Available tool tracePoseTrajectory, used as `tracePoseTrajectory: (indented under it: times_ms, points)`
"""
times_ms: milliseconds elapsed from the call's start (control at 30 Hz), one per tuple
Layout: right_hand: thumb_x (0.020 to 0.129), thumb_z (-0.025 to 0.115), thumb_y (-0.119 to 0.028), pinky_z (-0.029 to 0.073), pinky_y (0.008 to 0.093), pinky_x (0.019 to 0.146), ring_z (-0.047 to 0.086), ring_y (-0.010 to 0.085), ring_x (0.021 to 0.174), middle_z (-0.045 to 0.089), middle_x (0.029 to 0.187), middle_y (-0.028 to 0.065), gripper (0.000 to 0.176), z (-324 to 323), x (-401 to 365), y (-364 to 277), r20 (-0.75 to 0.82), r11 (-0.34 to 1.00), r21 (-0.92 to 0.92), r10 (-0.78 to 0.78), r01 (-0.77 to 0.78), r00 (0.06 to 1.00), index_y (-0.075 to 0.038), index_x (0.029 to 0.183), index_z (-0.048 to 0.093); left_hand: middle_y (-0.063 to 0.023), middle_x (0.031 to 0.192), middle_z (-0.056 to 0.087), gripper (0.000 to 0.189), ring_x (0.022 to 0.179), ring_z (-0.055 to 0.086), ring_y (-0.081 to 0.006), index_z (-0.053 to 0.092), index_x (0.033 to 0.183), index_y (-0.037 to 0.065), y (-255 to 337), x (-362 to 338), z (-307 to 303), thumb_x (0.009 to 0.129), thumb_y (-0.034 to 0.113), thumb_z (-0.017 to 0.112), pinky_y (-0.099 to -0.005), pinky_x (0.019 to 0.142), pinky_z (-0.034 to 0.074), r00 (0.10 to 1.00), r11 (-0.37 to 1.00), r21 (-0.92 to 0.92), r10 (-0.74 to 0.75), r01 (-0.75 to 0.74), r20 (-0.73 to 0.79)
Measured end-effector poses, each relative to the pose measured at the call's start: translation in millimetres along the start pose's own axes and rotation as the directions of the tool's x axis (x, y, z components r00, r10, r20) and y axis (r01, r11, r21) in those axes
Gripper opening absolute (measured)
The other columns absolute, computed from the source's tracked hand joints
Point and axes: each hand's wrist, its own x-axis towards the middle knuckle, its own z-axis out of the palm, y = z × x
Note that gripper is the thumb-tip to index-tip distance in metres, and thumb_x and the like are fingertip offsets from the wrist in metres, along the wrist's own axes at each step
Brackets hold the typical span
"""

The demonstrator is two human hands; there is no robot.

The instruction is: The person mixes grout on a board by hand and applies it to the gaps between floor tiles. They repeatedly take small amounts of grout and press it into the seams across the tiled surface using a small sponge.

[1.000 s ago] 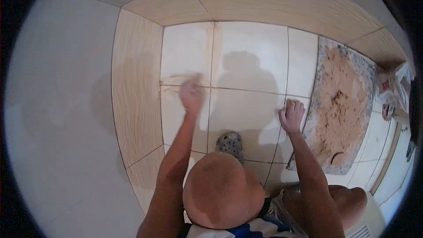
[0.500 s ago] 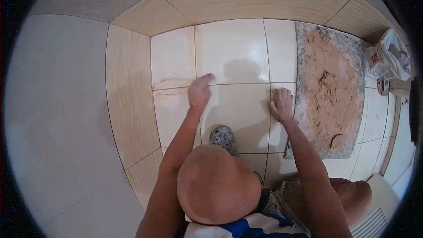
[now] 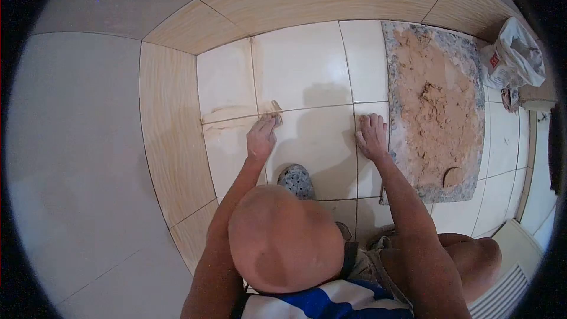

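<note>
My left hand (image 3: 260,140) is closed on a small flat scraper (image 3: 278,119), which is partly covered by the fingers. It is down at the crossing of two joints in the white floor tiles (image 3: 304,65). A tan smear runs along the joint to its left, and a bit of the same paste lies just above the scraper. My right hand (image 3: 372,136) rests on the tiles with its fingers stretched forward and slightly apart. Beside it lies a speckled stone slab (image 3: 393,53) spread with tan, lumpy paste (image 3: 440,91).
A white plastic bag (image 3: 512,56) stands open past the slab at the back right. Wood-patterned tiles (image 3: 168,124) line the base of the grey walls. My shoe (image 3: 295,182) and bent knee are between my arms. A slotted panel (image 3: 505,292) is at the lower right.
My left hand has come slightly down and left, and the scraper now sits at the tile joint, with a fresh dab of paste above it. My right hand stays on the floor.
</note>
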Motion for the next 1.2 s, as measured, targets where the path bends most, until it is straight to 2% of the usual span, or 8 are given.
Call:
tracePoseTrajectory:
  times_ms: [100, 233, 300, 567, 700, 867, 1000, 1200]
  points:
    - [0.080, 0.056, -0.028, 0.036, 0.0506, 0.084, 0.044, 0.0341, 0.100, 0.045, 0.106, 0.0162, 0.045, 2, 6, -2, 0.005, 0.999, 0.035, 0.020, -0.020, 1.000, -0.003, 0.116, 0.050, -0.0199, 0.103, 0.069, 0.025, 0.097, 0.067, -0.0343, 0.070, 0.107, 0.004, -9, 29, -29, 0.085, 0.004, 0.059, -0.0406, 0.088, 0.053, 0.978, 0.999, -0.047, -0.014, 0.024, 0.207]
    - [0.079, 0.057, -0.028, 0.036, 0.0514, 0.084, 0.044, 0.0348, 0.102, 0.045, 0.108, 0.0167, 0.046, 4, 2, 2, 0.054, 0.999, -0.001, 0.035, -0.035, 0.998, -0.003, 0.117, 0.049, -0.0169, 0.105, 0.069, 0.025, 0.100, 0.066, -0.0312, 0.069, 0.103, 0.004, -2, 42, -12, 0.080, 0.002, 0.061, -0.0396, 0.091, 0.053, 0.994, 0.986, -0.131, -0.108, 0.103, -0.029]
    - [0.079, 0.057, -0.027, 0.035, 0.0516, 0.084, 0.043, 0.0350, 0.102, 0.044, 0.108, 0.0168, 0.046, 3, 3, 6, 0.032, 1.000, 0.007, 0.012, -0.013, 0.999, -0.003, 0.117, 0.049, -0.0196, 0.107, 0.068, 0.033, 0.103, 0.066, -0.0316, 0.069, 0.109, 0.005, -1, 6, 13, 0.080, -0.004, 0.056, -0.0408, 0.092, 0.052, 0.990, 0.975, 0.200, 0.118, -0.099, -0.081]
    - [0.078, 0.059, -0.026, 0.035, 0.0512, 0.084, 0.043, 0.0353, 0.104, 0.045, 0.111, 0.0173, 0.046, 2, 5, 1, 0.079, 0.998, 0.028, 0.047, -0.049, 0.996, -0.003, 0.116, 0.049, -0.0179, 0.107, 0.069, 0.032, 0.105, 0.065, -0.0326, 0.069, 0.108, 0.004, -1, 50, -28, 0.080, -0.003, 0.054, -0.0408, 0.094, 0.051, 0.956, 0.952, -0.166, -0.227, 0.258, 0.187]
    - [0.078, 0.060, -0.026, 0.035, 0.0512, 0.084, 0.043, 0.0350, 0.103, 0.045, 0.109, 0.0171, 0.044, 0, 5, 1, 0.040, 1.000, 0.009, 0.029, -0.029, 0.999, -0.003, 0.114, 0.050, -0.0168, 0.108, 0.069, 0.030, 0.104, 0.065, -0.0319, 0.069, 0.108, 0.004, 19, 14, 30, 0.083, -0.001, 0.053, -0.0387, 0.095, 0.050, 0.994, 0.999, 0.050, 0.025, -0.019, -0.106]
    - [0.078, 0.060, -0.027, 0.036, 0.0509, 0.083, 0.043, 0.0345, 0.102, 0.045, 0.107, 0.0167, 0.041, 9, 5, -1, -0.028, 0.999, -0.031, 0.021, -0.022, 0.999, -0.004, 0.111, 0.050, -0.0155, 0.109, 0.069, 0.029, 0.103, 0.065, -0.0316, 0.069, 0.108, 0.005, 34, 38, -12, 0.083, 0.000, 0.055, -0.0393, 0.092, 0.052, 0.954, 0.984, -0.177, 0.029, 0.025, 0.297]
    - [0.078, 0.059, -0.028, 0.036, 0.0508, 0.083, 0.043, 0.0343, 0.101, 0.044, 0.108, 0.0167, 0.042, 12, 3, 3, 0.016, 0.999, -0.023, 0.031, -0.030, 0.999, -0.004, 0.112, 0.050, -0.0151, 0.108, 0.069, 0.030, 0.101, 0.066, -0.0324, 0.070, 0.109, 0.007, 26, 60, 14, 0.082, 0.002, 0.056, -0.0379, 0.088, 0.054, 0.997, 0.998, -0.029, 0.061, -0.059, 0.057]
    - [0.080, 0.057, -0.030, 0.036, 0.0499, 0.082, 0.043, 0.0339, 0.100, 0.044, 0.107, 0.0170, 0.043, 11, 7, 3, -0.056, 0.999, -0.048, -0.006, 0.003, 0.998, -0.003, 0.112, 0.050, -0.0182, 0.110, 0.068, 0.031, 0.101, 0.066, -0.0330, 0.068, 0.108, 0.003, 46, 52, -6, 0.081, 0.001, 0.053, -0.0410, 0.088, 0.054, 0.969, 0.991, -0.129, -0.015, 0.048, 0.247]
